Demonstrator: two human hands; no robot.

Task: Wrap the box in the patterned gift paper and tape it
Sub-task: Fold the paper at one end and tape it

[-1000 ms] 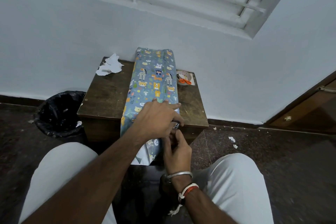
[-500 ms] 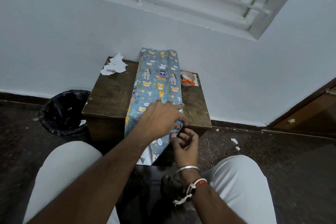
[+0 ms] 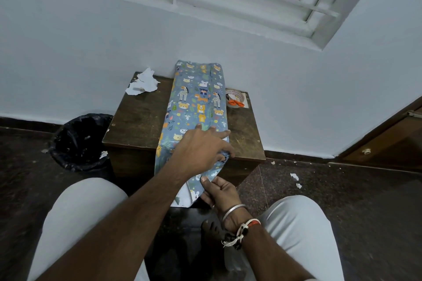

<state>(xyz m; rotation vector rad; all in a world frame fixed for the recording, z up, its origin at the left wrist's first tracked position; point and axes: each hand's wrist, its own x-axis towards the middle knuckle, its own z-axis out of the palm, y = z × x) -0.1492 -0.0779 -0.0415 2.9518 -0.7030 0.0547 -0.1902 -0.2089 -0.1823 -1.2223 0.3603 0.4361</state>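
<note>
Near-end fold in hand: the box (image 3: 196, 100) lies lengthwise on the table (image 3: 137, 121).
Left hand (image 3: 201, 150), fingers extended, presses the gift paper (image 3: 182, 118) flat. Right hand (image 3: 220, 191) pinches its overhanging end. The next move probably calls for creasing that end up, then the tape roll (image 3: 236, 96); its print is unreadable.

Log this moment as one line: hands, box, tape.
left hand flat on wrapped box | right hand pinching paper flap at near end | tape roll untouched on table
</note>
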